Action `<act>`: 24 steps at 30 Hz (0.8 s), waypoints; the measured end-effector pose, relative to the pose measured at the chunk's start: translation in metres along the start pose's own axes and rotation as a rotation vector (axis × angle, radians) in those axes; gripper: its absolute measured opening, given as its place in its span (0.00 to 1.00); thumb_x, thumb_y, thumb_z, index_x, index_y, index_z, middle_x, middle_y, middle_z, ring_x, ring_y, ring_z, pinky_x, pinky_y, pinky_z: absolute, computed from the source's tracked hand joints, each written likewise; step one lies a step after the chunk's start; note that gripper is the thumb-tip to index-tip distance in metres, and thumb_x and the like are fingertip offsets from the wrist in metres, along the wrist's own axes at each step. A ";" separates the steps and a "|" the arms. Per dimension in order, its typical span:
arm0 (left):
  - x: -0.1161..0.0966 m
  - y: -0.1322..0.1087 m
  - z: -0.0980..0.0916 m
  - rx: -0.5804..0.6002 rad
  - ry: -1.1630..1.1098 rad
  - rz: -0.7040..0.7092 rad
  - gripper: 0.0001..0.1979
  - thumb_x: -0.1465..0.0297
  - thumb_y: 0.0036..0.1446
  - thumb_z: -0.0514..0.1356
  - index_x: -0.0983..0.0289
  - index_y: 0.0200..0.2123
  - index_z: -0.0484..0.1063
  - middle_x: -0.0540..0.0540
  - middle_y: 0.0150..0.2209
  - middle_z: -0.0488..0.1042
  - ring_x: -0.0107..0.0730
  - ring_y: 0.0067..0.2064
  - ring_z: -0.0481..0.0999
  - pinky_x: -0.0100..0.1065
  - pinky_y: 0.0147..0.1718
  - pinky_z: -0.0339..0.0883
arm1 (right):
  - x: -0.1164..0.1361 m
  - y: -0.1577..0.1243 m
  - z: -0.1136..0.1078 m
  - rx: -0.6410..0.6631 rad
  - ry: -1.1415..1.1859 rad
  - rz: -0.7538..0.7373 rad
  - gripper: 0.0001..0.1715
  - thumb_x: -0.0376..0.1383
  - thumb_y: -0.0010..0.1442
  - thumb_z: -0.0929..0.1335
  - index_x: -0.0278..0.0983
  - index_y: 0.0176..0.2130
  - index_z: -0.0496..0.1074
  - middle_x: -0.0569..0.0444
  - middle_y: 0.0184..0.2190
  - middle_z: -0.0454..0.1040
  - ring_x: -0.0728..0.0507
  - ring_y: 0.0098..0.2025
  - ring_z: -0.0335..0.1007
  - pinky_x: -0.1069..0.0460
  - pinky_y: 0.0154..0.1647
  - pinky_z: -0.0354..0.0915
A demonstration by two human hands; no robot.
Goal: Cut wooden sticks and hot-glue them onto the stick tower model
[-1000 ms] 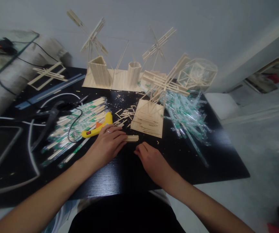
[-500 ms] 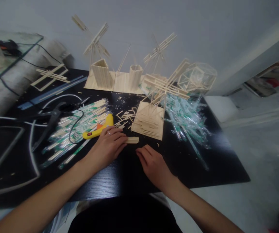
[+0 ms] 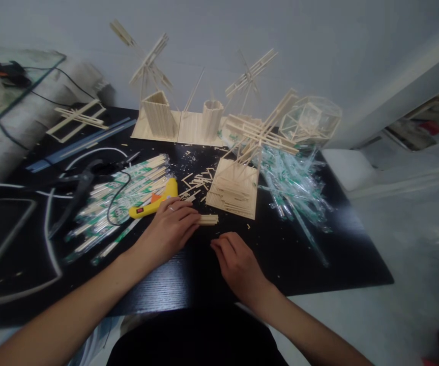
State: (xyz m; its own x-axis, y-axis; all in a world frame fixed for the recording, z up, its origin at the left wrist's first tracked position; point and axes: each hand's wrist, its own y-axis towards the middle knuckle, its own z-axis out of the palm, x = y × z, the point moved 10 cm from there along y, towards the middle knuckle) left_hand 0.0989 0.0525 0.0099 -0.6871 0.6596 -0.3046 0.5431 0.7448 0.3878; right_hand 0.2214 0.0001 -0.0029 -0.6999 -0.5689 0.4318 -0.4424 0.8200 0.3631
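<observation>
My left hand (image 3: 169, 226) lies flat on the black table (image 3: 318, 259), fingers stretched out and pressed together, their tips on a small bundle of short wooden sticks (image 3: 207, 219). My right hand (image 3: 236, 262) rests just below and to the right of that bundle, fingers curled loosely against the tabletop; nothing shows in them. A yellow glue gun (image 3: 153, 200) lies right behind my left hand. A flat panel of glued sticks (image 3: 234, 190) carrying a stick windmill (image 3: 259, 132) stands just beyond the bundle.
Wrapped chopsticks (image 3: 123, 195) are heaped at the left with black cables (image 3: 85, 178). Torn clear wrappers (image 3: 291, 183) pile at the right. More stick windmills and small stick towers (image 3: 160, 114) stand at the back by the wall. Short stick offcuts (image 3: 198, 180) lie scattered mid-table.
My right hand has slid a little down and toward me, away from the stick bundle. My left hand has stayed in place on the bundle.
</observation>
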 end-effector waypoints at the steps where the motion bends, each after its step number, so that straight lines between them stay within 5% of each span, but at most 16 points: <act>1: 0.000 0.000 0.000 -0.002 -0.005 0.000 0.09 0.70 0.68 0.59 0.60 0.46 0.79 0.54 0.45 0.83 0.43 0.54 0.77 0.50 0.60 0.61 | 0.000 0.001 0.001 0.013 -0.009 -0.004 0.12 0.26 0.73 0.62 0.32 0.40 0.74 0.46 0.36 0.74 0.42 0.39 0.73 0.48 0.43 0.74; 10: -0.001 0.002 -0.001 -0.007 -0.003 -0.004 0.08 0.71 0.67 0.60 0.60 0.46 0.79 0.55 0.45 0.83 0.43 0.54 0.77 0.50 0.60 0.62 | -0.005 0.013 0.012 0.233 -0.118 -0.018 0.10 0.24 0.71 0.64 0.33 0.39 0.73 0.50 0.35 0.74 0.42 0.37 0.71 0.48 0.39 0.71; 18: -0.001 0.001 0.000 -0.004 0.009 0.010 0.08 0.70 0.68 0.59 0.60 0.46 0.77 0.54 0.45 0.83 0.43 0.54 0.77 0.49 0.59 0.61 | -0.009 0.013 0.015 0.214 -0.162 -0.007 0.11 0.22 0.70 0.63 0.33 0.39 0.72 0.48 0.35 0.74 0.42 0.37 0.71 0.48 0.40 0.71; 24: 0.001 0.000 0.002 0.009 0.006 0.006 0.08 0.70 0.69 0.59 0.61 0.47 0.77 0.54 0.45 0.83 0.43 0.54 0.77 0.49 0.59 0.60 | -0.019 0.017 0.007 0.166 0.010 0.054 0.08 0.26 0.71 0.65 0.34 0.40 0.73 0.51 0.36 0.75 0.43 0.37 0.74 0.49 0.42 0.72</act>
State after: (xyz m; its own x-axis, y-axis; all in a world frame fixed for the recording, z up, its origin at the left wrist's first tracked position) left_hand 0.0988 0.0531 0.0081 -0.6864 0.6638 -0.2970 0.5517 0.7414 0.3819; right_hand 0.2233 0.0248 -0.0103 -0.7202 -0.5232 0.4556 -0.4909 0.8483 0.1983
